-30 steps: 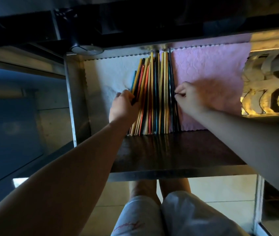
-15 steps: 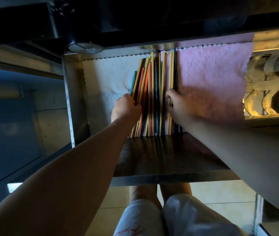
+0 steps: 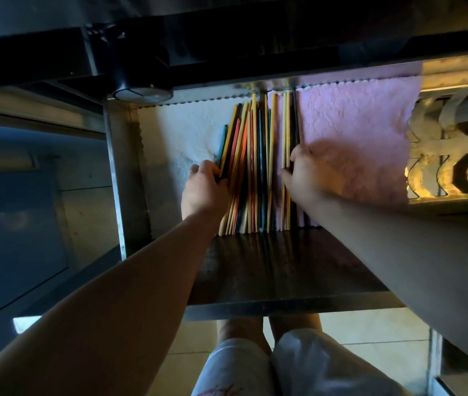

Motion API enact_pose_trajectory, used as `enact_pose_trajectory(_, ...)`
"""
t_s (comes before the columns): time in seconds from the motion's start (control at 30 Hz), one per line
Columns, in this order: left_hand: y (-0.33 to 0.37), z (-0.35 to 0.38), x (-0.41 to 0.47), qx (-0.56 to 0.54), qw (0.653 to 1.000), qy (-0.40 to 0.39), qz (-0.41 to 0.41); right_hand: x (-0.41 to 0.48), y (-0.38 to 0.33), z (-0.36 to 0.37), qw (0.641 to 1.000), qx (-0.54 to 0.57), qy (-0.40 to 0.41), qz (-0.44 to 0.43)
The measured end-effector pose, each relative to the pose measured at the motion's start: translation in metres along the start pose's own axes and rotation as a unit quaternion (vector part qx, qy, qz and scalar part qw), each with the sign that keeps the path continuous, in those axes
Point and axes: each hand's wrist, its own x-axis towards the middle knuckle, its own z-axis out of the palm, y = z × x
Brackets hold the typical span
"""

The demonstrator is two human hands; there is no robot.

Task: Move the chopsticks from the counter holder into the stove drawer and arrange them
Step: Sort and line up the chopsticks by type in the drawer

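Several coloured chopsticks [image 3: 251,167], yellow, red, blue and black, lie side by side in the open metal drawer [image 3: 115,178], tips pointing to the back. My left hand [image 3: 202,190] presses against the left side of the bundle, fingers curled on the outermost sticks. My right hand [image 3: 305,178] pinches a few yellow and black chopsticks [image 3: 288,127] at the right side; a narrow gap separates them from the main bundle. The counter holder is not in view.
A white cloth [image 3: 187,132] lines the drawer's left half and a pink cloth [image 3: 355,130] its right. A stove knob [image 3: 142,92] sits above the drawer's back left. A metal rack [image 3: 450,144] is at the right. My knees are below, over a tiled floor.
My right hand has drawn a few yellow and black chopsticks slightly rightward, opening a gap from the bundle. My left hand stays on the left side. The camera has shifted a little.
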Motion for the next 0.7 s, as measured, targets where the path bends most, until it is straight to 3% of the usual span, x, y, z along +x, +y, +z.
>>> enact_pose_trajectory(0.17,0.001,-0.002,0.004,0.027,1.000,0.007,-0.011,0.011,-0.012,0.011,0.999,0.012,-0.015,0.036)
enact_pose_trajectory(0.37,0.001,-0.007,0.007,0.047,0.999,0.004,0.006,0.022,-0.025,0.008,0.990,0.036,-0.029,0.137)
enact_pose_trajectory(0.57,0.004,-0.005,-0.001,0.047,0.999,-0.003,0.022,0.011,-0.017,0.006,0.972,0.196,-0.006,0.127)
enact_pose_trajectory(0.7,0.009,0.002,0.002,0.044,0.999,-0.005,-0.027,-0.005,-0.014,0.004,0.925,0.354,0.017,0.134)
